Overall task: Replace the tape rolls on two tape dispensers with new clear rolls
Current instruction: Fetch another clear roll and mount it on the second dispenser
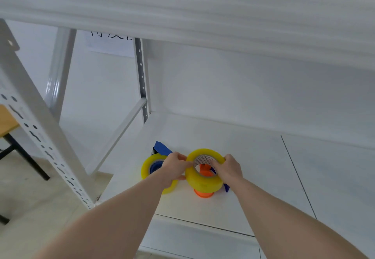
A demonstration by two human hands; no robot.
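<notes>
Head view is looking down onto a white shelf [253, 157] inside a white metal rack [30, 120]. Both bare arms are reaching forward over the shelf's front edge.

Left hand [174, 167] is pinching the left rim of a yellowish tape roll [205, 181], fingers curled over the outer edge and thumb toward the core. Right hand [229, 167] is gripping the same roll's right rim, fingertips hooked inside the printed cardboard core. Roll is being held between the two hands, tilted, its opening facing up toward the camera.

Orange dispenser [204, 193] is sitting directly under and partly inside this roll: an orange hub is showing through the core and an orange base is sticking out below the roll, resting on the shelf. Cannot tell whether the roll is seated on the hub. A dark blue part [226, 187] is showing just below the right hand, beside the roll.

Second yellowish roll [150, 167] is lying just left of the left hand, partly hidden under that wrist, with a blue dispenser [162, 148] showing through and beyond it, both on the shelf.

Far left of the left arm, a wooden stool [6, 120] with black legs is standing on the floor.
</notes>
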